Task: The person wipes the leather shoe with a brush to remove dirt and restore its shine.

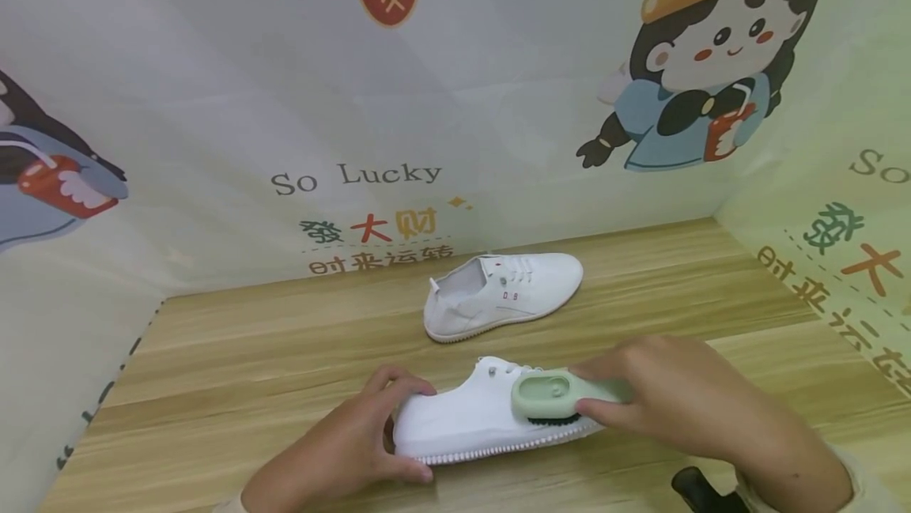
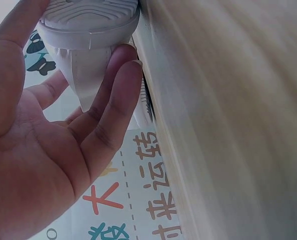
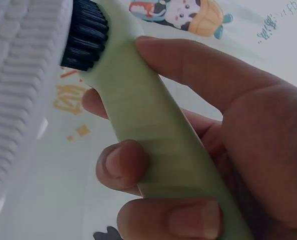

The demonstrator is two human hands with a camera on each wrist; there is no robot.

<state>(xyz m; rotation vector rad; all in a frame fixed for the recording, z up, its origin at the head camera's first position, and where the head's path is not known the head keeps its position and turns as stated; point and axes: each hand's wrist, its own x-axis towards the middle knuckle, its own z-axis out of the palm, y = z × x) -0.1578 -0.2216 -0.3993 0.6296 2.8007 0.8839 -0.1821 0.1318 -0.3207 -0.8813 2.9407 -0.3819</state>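
Note:
A white shoe [image 1: 463,418] lies at the front of the wooden surface, tilted so its side faces up and its toe points right. My left hand [image 1: 356,434] grips its heel, thumb at the sole edge and fingers over the collar; the left wrist view shows the heel [image 2: 88,55] between thumb and fingers. My right hand [image 1: 662,394] holds a pale green brush [image 1: 544,394] by its handle. In the right wrist view the fingers curl round that handle [image 3: 158,135], and the dark bristles [image 3: 88,37] meet the shoe's side.
A second white shoe [image 1: 505,296] stands upright behind the first, toe to the right. Near my right forearm a black object [image 1: 701,489] shows at the bottom edge. A printed cloth [image 1: 498,126] with cartoon figures and lettering walls the wooden surface [image 1: 270,347] at the back and sides.

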